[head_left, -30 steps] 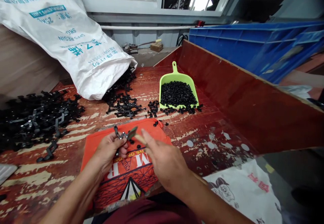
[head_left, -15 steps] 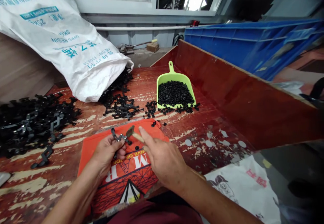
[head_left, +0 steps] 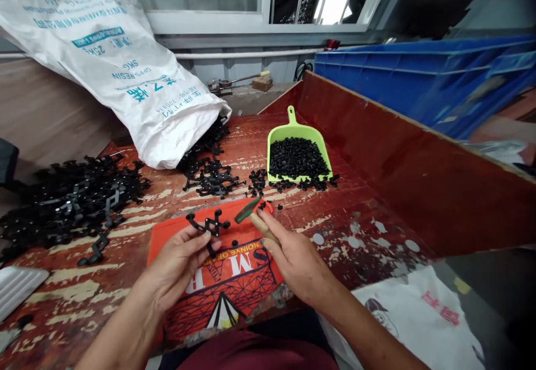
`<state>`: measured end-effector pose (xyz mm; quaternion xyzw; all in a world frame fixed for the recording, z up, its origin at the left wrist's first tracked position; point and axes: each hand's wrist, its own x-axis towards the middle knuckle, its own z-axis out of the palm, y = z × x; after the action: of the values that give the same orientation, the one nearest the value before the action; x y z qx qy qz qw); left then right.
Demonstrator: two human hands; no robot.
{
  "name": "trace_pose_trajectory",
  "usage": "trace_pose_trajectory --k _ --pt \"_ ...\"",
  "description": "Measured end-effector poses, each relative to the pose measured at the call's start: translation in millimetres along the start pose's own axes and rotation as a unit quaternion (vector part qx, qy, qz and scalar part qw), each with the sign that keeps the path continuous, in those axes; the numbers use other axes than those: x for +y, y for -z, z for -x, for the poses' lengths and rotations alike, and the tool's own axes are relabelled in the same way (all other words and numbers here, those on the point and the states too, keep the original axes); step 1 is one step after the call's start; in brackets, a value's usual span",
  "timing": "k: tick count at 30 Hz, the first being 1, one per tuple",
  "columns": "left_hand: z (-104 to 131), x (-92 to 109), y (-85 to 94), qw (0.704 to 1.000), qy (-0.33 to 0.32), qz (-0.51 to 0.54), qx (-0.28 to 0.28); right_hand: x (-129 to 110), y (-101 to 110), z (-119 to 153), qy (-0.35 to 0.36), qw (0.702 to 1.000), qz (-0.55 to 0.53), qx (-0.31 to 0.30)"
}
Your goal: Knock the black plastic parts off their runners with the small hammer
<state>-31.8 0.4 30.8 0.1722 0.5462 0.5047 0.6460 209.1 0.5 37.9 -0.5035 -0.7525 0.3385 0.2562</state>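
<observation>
My left hand [head_left: 178, 267] is closed on a black jointed linkage [head_left: 212, 226], pinching it between thumb and fingers above an orange printed cloth [head_left: 259, 280]. The linkage has crossed bars with round ends. In my right hand [head_left: 301, 261] is a small hammer [head_left: 247, 210] with a short wooden handle and a green, worn head. The index finger lies along the handle. Between the hammer head and the linkage there is a gap. One small black cap [head_left: 234, 243] rests on the cloth near my left fingertips.
A lime-green dustpan [head_left: 292, 116] holds many small black caps, some spilled at its lip. Black linkages [head_left: 79, 197] lie heaped at left; more spill from a white sack [head_left: 167, 119]. A wooden board [head_left: 402, 163] and a blue crate [head_left: 385, 85] bound the right side.
The hammer has moved up and right, away from the linkage. The linkage is raised and turned in my left hand, its crossed bars spread more visibly. The whole view has shifted slightly.
</observation>
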Motion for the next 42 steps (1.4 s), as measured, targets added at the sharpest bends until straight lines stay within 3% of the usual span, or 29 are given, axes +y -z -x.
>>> trace_pose_trajectory --k 4,12,17,22,29,34,36,38,40,42 --pt "-5.2 -6.7 -7.2 0.999 -0.016 -0.012 0.046 8.1 -5.8 13.7 -0.05 0.998 -0.041 -0.005" --pt "-7.3 -15.8 -11.9 0.999 -0.018 -0.04 -0.011 12.0 -8.8 23.2 -0.051 0.994 -0.099 0.002" --pt "-9.8 -20.1 -18.3 0.999 -0.005 -0.001 0.051 14.4 -11.3 27.0 -0.072 0.994 -0.08 -0.004" --pt "-11.5 -15.0 -24.3 0.997 0.008 0.032 0.065 15.1 -12.8 28.7 -0.092 0.994 -0.057 0.004" --pt "4.9 -17.5 -34.2 0.994 0.014 0.077 0.073 -6.3 -17.2 7.3 -0.11 0.98 -0.153 0.07" --pt "29.3 -33.4 -44.2 0.994 -0.01 0.111 0.012 -21.0 -31.7 -12.7 -0.069 0.976 -0.204 0.033" --pt "37.4 -34.2 -38.2 0.997 -0.004 0.07 -0.039 -19.3 -31.5 -14.9 -0.061 0.979 -0.191 0.041" --pt "46.7 -27.0 -26.5 0.995 0.006 -0.059 -0.078 -14.2 -25.3 -16.4 -0.056 0.981 -0.175 0.052" --pt "57.7 -13.2 -13.5 0.968 -0.06 -0.242 -0.039 -10.4 -16.4 -17.0 -0.052 0.986 -0.155 0.042" --pt "66.6 1.8 -4.2 0.905 -0.19 -0.378 0.044 -12.2 -9.9 -14.4 -0.036 0.99 -0.139 -0.017"
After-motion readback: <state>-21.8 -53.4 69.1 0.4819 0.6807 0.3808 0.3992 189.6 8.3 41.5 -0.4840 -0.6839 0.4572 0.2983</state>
